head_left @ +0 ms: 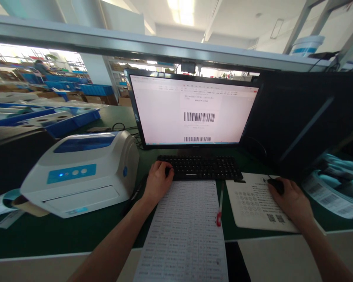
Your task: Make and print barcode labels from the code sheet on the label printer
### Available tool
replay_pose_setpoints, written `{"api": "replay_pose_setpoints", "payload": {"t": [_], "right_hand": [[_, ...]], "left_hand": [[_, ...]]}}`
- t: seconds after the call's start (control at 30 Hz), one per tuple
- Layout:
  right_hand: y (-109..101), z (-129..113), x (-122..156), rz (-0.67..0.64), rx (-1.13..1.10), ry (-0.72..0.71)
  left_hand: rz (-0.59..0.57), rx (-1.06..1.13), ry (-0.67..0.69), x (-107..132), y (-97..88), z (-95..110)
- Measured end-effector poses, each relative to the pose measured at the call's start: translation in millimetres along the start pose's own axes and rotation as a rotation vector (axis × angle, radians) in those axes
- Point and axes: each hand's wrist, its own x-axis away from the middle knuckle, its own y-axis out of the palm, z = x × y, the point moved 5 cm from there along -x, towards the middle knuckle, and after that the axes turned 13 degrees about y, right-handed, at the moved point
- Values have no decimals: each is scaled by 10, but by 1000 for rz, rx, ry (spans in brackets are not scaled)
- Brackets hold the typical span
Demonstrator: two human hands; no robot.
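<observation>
My left hand (158, 182) rests on the left end of the black keyboard (206, 167). Its fingers bend over the keys, with the thumb apart and nothing visibly gripped. On the white printed mouse pad (250, 199), my right hand (295, 201) is wrapped round a black computer mouse (277, 185). Behind the keyboard stands a monitor (164, 113), its screen showing barcode labels. A long printed sheet (188, 231) with table rows lies between my forearms. Beside the sheet's right edge is a thin, pen-like thing with a red end (218, 219).
A white label printer (106, 172) with a lit blue light stands left of my left hand. Coiled label strips (338, 188) lie at the right. Blue trays (73, 121) with rolls sit at the back left. A dark panel (306, 117) rises right of the monitor.
</observation>
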Motion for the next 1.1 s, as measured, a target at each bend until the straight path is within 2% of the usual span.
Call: {"api": "replay_pose_setpoints", "payload": {"t": [0.37,0.7,1.1], "right_hand": [[69,46,-19,2,-16,-14],[1,32,-11,-20,8,21],[12,61,-22,39,3,0]], "left_hand": [[6,0,14,9,-17,24],[5,-23,15,6,-11,51],[14,-19,-19,8,-25,75]]}}
